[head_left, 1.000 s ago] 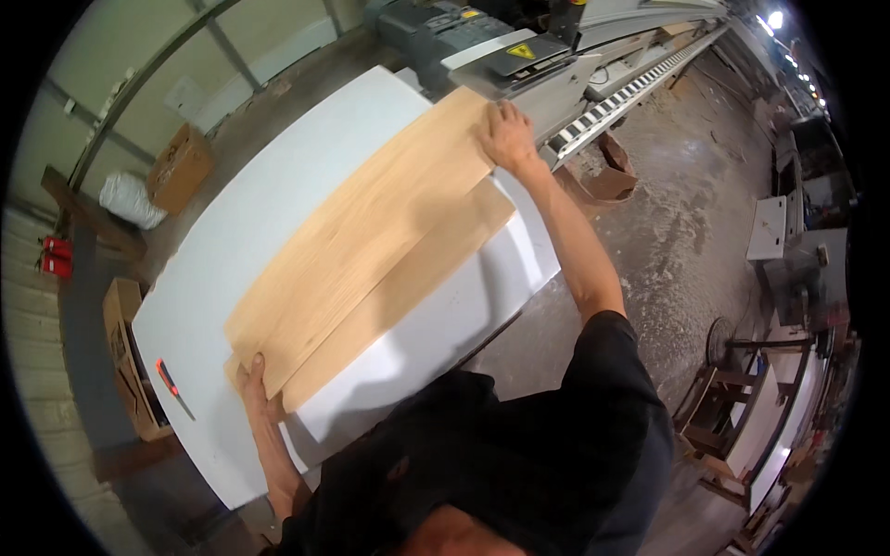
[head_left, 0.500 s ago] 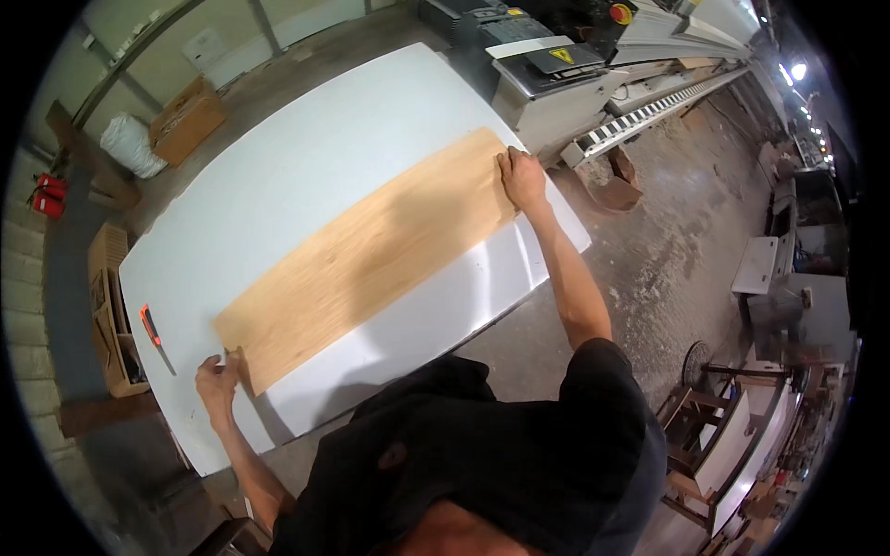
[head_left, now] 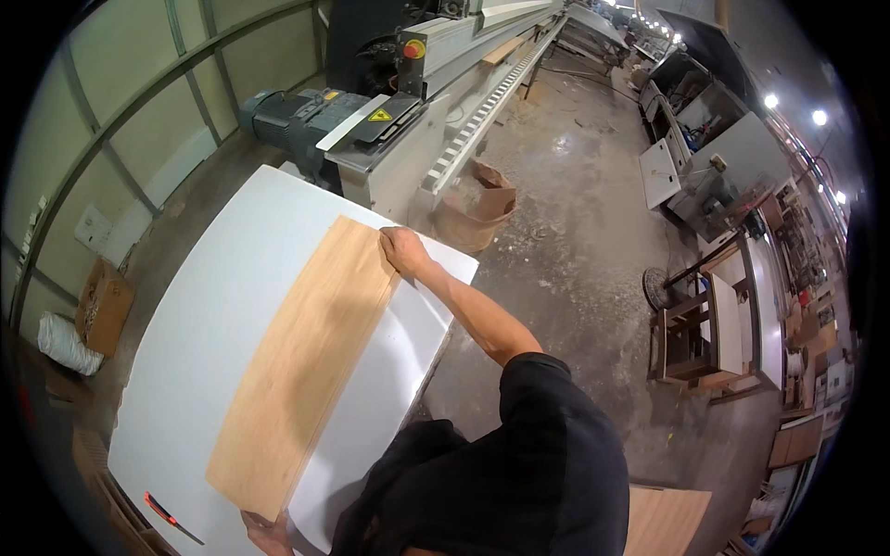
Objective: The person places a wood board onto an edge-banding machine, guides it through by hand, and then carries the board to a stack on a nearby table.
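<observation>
Touching board (head_left: 301,361) edges, left hand (head_left: 267,535) and right hand (head_left: 403,250) adjoin bare tabletop (head_left: 213,306).

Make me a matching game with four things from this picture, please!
Things:
1. right hand
2. left hand
3. knife
4. triangle sign

Clues:
A. lying on the white surface
B. at the far end of the wooden board
C. yellow, on the machine
D. at the near end of the wooden board

Right pairs: 1-B, 2-D, 3-A, 4-C
</observation>
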Motion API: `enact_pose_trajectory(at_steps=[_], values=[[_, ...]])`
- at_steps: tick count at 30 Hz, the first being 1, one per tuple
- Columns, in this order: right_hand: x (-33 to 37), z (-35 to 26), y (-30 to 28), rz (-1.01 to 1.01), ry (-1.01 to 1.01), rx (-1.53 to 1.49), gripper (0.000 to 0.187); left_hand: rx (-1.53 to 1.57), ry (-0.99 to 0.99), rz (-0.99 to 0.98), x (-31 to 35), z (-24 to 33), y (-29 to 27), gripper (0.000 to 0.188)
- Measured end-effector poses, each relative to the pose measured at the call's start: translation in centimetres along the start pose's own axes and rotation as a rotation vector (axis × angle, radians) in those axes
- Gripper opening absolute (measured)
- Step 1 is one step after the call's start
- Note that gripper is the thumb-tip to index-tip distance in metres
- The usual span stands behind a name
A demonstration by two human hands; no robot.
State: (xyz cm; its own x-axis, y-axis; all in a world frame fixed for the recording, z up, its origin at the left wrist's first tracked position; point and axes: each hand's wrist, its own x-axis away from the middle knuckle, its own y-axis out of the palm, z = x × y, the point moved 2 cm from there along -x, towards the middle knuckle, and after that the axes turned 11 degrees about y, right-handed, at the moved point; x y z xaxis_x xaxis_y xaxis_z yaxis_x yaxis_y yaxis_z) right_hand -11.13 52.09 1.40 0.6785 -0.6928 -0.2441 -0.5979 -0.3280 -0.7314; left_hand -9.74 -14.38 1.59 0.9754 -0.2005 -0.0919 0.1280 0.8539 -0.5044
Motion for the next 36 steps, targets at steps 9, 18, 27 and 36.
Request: enact_pose_trajectory(at_steps=[9,18,27,36], values=[[0.4,-0.1,0.5,0.072,0.042,0.069,0.026,-0.182,0.023,0.103,0.6,-3.5,1.6,0.057],[0.9,-1.1,-1.4,-0.076,0.12,-0.021,0.039,-0.338,0.295,0.071,1.3,0.3,2.0,0.045],[0.3,1.3,-4.6,-0.515,-0.092,-0.055,0.079,-0.194,0.214,0.038,0.8,-1.3,1.9,0.045],[-1.2,2.0,-4.4,-0.586,-0.203,0.299,0.071,-0.102,0.231,0.046,1.3,-2.4,1.6,0.047]])
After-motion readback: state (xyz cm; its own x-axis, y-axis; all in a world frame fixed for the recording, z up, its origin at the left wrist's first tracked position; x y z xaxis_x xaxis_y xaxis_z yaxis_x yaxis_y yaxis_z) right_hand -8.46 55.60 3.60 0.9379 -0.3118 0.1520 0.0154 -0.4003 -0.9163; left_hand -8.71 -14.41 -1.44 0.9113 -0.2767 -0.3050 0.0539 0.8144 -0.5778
